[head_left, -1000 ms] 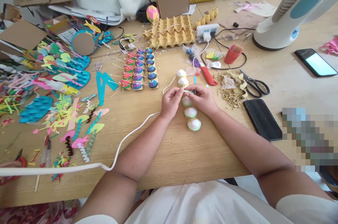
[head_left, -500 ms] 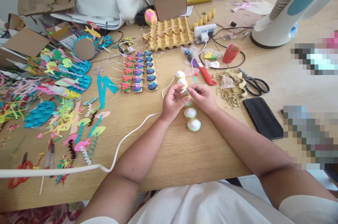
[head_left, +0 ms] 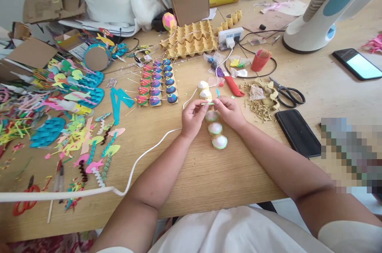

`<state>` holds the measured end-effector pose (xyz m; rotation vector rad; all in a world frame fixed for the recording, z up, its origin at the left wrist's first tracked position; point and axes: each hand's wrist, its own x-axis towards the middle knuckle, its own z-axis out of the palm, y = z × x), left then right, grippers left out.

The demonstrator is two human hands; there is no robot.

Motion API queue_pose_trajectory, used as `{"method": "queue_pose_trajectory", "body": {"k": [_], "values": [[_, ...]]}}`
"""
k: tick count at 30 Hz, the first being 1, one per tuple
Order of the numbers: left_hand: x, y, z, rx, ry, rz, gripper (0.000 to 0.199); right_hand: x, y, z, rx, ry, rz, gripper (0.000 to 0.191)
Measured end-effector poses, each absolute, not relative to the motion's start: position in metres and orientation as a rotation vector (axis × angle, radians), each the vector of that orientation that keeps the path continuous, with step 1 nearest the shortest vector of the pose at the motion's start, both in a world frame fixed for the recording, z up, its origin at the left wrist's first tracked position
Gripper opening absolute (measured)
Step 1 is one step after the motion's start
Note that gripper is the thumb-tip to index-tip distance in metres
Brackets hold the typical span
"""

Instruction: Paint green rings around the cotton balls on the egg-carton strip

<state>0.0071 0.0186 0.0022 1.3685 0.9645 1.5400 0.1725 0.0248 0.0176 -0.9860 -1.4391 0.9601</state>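
A thin light-green strip (head_left: 208, 104) is stretched level between my two hands. My left hand (head_left: 193, 117) pinches one end with thumb and forefinger. At the other end, the fingertips of my right hand (head_left: 228, 111) are closed on it. Below and between the hands runs a row of egg-carton cups filled with white domes. The nearest white dome (head_left: 220, 141) and the ones just behind it have green edging; the farthest white dome (head_left: 203, 85) shows none. A small blue stick (head_left: 217, 92) shows just beyond my right fingertips; whether I hold it cannot be made out.
Painted egg-carton strips (head_left: 155, 84) with pins stand left of centre. Black scissors (head_left: 288, 93), a dark phone (head_left: 297, 133) and a red cup (head_left: 261, 60) are on the right. A white cable (head_left: 140, 157) crosses the left side. Colourful paper cut-outs (head_left: 95, 141) cover the left.
The green strip now lies level and longer between my fingertips, where it was tilted before. My left hand has shifted slightly left.
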Motion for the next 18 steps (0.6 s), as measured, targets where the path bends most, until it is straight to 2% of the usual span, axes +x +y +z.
{"method": "queue_pose_trajectory", "body": {"k": [4, 8, 14, 18], "values": [[0.0085, 0.0212, 0.0043, 1.201, 0.986, 1.529, 0.046, 0.1737, 0.0265, 0.0136, -0.951, -1.394, 0.995, 0.066], [0.0093, 0.0218, 0.0063, 1.082, 0.922, 1.471, 0.047, 0.1712, 0.0272, 0.0080, -0.917, -1.428, 0.975, 0.063], [0.0103, 0.0215, 0.0093, 1.003, 0.897, 1.445, 0.051, 0.1678, 0.0242, 0.0102, -0.930, -1.487, 0.879, 0.037], [0.0087, 0.0218, 0.0086, 1.080, 0.900, 1.452, 0.050, 0.1672, 0.0244, 0.0131, -0.933, -1.451, 0.869, 0.031]]}}
